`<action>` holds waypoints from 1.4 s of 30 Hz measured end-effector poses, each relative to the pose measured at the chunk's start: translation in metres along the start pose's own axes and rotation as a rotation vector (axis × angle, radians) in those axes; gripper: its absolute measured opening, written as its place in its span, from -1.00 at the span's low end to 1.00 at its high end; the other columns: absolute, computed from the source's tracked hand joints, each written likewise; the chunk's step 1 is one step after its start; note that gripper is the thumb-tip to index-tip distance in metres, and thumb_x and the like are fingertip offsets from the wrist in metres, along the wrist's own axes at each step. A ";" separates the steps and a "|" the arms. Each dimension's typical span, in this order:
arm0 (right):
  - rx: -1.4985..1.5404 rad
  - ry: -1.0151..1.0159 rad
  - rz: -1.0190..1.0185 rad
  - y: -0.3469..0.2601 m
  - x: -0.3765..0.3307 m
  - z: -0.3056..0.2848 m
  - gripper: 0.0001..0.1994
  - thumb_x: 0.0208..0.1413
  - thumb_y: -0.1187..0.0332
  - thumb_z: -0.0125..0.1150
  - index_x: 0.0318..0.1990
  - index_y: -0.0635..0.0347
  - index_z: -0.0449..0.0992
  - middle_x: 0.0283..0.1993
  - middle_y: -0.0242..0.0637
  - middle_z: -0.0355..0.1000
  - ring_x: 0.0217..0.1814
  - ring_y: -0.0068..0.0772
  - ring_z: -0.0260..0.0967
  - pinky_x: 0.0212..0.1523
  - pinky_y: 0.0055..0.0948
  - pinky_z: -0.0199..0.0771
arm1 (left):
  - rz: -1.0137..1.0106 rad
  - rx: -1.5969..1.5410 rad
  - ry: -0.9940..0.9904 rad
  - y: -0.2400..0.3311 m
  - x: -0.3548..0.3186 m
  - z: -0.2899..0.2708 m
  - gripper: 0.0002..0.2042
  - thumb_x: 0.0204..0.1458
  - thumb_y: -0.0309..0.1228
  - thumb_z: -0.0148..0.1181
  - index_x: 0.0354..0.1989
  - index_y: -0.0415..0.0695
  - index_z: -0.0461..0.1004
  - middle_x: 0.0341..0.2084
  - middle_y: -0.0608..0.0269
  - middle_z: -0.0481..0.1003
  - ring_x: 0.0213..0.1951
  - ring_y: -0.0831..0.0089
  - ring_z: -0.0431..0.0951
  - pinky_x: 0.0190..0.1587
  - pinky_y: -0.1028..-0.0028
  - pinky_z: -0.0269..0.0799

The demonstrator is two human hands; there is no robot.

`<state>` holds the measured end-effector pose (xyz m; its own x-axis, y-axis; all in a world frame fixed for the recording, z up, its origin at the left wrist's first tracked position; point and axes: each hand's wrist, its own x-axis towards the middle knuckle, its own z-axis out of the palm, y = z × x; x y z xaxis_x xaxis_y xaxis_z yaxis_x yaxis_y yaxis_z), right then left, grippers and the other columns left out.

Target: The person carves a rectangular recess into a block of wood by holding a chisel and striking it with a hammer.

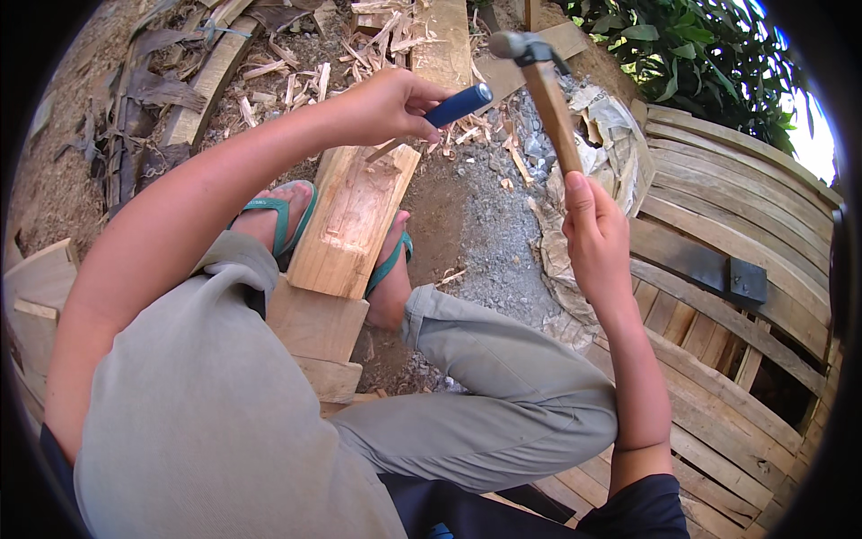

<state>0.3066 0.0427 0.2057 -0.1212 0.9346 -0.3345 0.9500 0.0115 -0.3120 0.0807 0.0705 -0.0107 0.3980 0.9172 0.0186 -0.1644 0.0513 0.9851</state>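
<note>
A wood chisel with a blue handle [456, 106] is gripped in my left hand [392, 106], its blade slanting down to the far end of a wooden block [328, 260]. A shallow hollow [357, 208] with rough, splintered wood is cut into the block's top. The block lies between my feet, which are in green flip-flops. My right hand [594, 225] is closed round the wooden handle of a claw hammer [548, 99]. The hammer is raised to the right of the chisel, with its head up and apart from the chisel's butt.
Boards [316, 325] lie under the block's near end. Wood chips [386, 45] litter the ground beyond, beside a long plank [442, 45]. Grey gravel [503, 225] and a crumpled sheet [620, 135] lie to the right, next to a slatted wooden structure [718, 180]. Leafy branches hang at the far right.
</note>
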 end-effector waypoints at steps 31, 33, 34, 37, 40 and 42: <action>0.070 -0.144 0.196 -0.004 0.022 0.005 -0.45 0.45 -0.13 -0.08 -0.45 0.14 0.33 -0.61 -0.52 0.13 -0.57 -0.66 0.11 -0.53 -0.49 0.13 | 0.077 0.134 0.110 -0.023 0.015 0.015 -0.48 0.09 -0.53 0.35 0.27 -0.11 0.43 -0.12 0.05 0.68 -0.05 0.36 0.68 0.03 0.35 0.49; 0.208 -0.042 0.196 -0.001 0.025 -0.001 -0.45 0.44 -0.14 -0.08 -0.44 0.15 0.35 -0.61 -0.52 0.15 -0.57 -0.66 0.13 -0.54 -0.49 0.15 | 0.095 0.147 0.124 -0.023 0.011 0.015 -0.50 0.09 -0.53 0.34 0.25 -0.15 0.43 -0.16 0.05 0.68 -0.10 0.33 0.69 -0.01 0.34 0.50; 0.278 0.008 0.196 0.000 0.026 -0.001 -0.45 0.44 -0.14 -0.08 -0.43 0.16 0.37 -0.60 -0.52 0.16 -0.57 -0.66 0.14 -0.54 -0.48 0.16 | 0.092 0.137 0.128 -0.023 0.012 0.013 -0.50 0.09 -0.53 0.34 0.25 -0.15 0.43 -0.18 0.05 0.68 -0.11 0.34 0.69 -0.01 0.34 0.50; 0.163 -0.101 0.209 0.006 0.018 0.012 -0.46 0.45 -0.12 -0.11 -0.46 0.11 0.32 -0.60 -0.55 0.13 -0.60 -0.70 0.09 -0.60 -0.52 0.09 | 0.079 0.123 0.114 -0.026 0.015 0.013 -0.52 0.10 -0.53 0.34 0.23 -0.16 0.44 -0.21 0.06 0.68 -0.14 0.35 0.69 -0.03 0.34 0.51; 0.181 -0.131 0.218 0.006 0.021 0.009 -0.46 0.46 -0.12 -0.11 -0.46 0.11 0.32 -0.60 -0.56 0.12 -0.59 -0.69 0.09 -0.59 -0.51 0.08 | 0.080 0.150 0.114 -0.023 0.018 0.013 -0.54 0.11 -0.53 0.33 0.22 -0.16 0.45 -0.22 0.07 0.68 -0.16 0.36 0.69 -0.03 0.34 0.51; 0.199 -0.062 0.158 0.007 0.025 0.001 -0.45 0.45 -0.13 -0.10 -0.45 0.14 0.34 -0.60 -0.55 0.13 -0.59 -0.69 0.09 -0.58 -0.49 0.09 | 0.085 0.155 0.120 -0.025 0.014 0.011 -0.55 0.11 -0.53 0.32 0.21 -0.16 0.46 -0.21 0.08 0.68 -0.16 0.37 0.69 -0.04 0.34 0.51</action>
<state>0.3097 0.0662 0.1947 0.0013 0.8954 -0.4452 0.8842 -0.2090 -0.4178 0.1004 0.0777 -0.0329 0.2768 0.9565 0.0916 -0.0481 -0.0814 0.9955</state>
